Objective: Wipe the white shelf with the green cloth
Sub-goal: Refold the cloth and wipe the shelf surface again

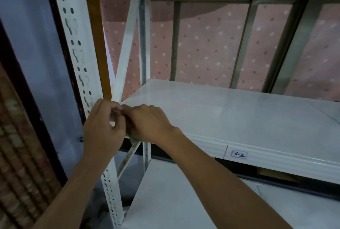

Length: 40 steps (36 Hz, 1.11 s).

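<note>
The white shelf (pixel 230 114) is a smooth metal board that runs from the centre to the right, with a label "3-2" (pixel 238 154) on its front lip. Both hands meet at its front left corner, beside the perforated white upright (pixel 77 48). My left hand (pixel 103 127) has its fingers curled and pinches a small pale bit of cloth (pixel 112 121). My right hand (pixel 147 122) curls over the same cloth at the corner, and a scrap of it shows below the palm. Most of the cloth is hidden, so its colour is hard to tell.
A white diagonal brace (pixel 127 44) crosses the rack's left end. A second white shelf (pixel 165 201) lies below. Behind the rack hangs a pink dotted curtain (pixel 207 44) and grey window bars. A dark door frame (pixel 27 99) stands at the left.
</note>
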Motion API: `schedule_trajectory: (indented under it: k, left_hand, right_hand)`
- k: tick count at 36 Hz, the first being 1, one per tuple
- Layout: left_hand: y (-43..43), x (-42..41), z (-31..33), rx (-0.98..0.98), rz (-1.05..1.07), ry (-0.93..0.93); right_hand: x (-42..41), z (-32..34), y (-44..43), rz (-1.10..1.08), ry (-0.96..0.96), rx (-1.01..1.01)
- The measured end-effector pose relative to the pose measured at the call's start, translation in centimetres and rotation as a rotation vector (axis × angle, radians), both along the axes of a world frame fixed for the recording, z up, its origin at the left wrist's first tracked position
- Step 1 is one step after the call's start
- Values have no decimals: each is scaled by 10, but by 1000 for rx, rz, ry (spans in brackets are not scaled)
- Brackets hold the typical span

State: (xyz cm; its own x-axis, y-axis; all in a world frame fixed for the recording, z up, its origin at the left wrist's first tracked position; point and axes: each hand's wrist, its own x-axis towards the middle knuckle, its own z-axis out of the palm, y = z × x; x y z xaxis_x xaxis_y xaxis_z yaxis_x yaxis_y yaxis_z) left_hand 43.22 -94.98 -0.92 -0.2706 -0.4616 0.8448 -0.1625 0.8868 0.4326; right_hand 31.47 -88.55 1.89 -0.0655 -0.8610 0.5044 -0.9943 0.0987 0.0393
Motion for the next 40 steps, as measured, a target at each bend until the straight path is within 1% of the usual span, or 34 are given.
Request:
schedule_trajectory:
  k: [3,8,12,14,17,20,26,35,40]
  left_hand:
    - [11,-11,2,-17,-18,4]
    - [28,-35,-1,-11,-114,2]
    - [50,-57,-3,62,-154,-21]
    - [61,-66,-2,60,-218,-9]
    - [73,-76,-1,21,-292,-19]
    - [83,-86,-1,17,-316,-54]
    - [101,-106,-4,0,-306,-91]
    - [141,-141,5,-130,-395,-210]
    - [167,-163,11,-162,-429,-278]
  right_hand:
    - [-18,7,17,-61,-58,8]
    - [-39,10,50,-45,-61,51]
    - [-46,0,81,-7,0,7]
    - [-46,-8,97,-13,54,8]
    - [-49,-13,117,-59,68,-9]
    - [-56,-7,130,-94,32,7]
    - [-83,2,159,-156,-114,32]
    - [-115,-2,212,-205,-148,32]
    - [-130,-2,246,-239,-184,41]
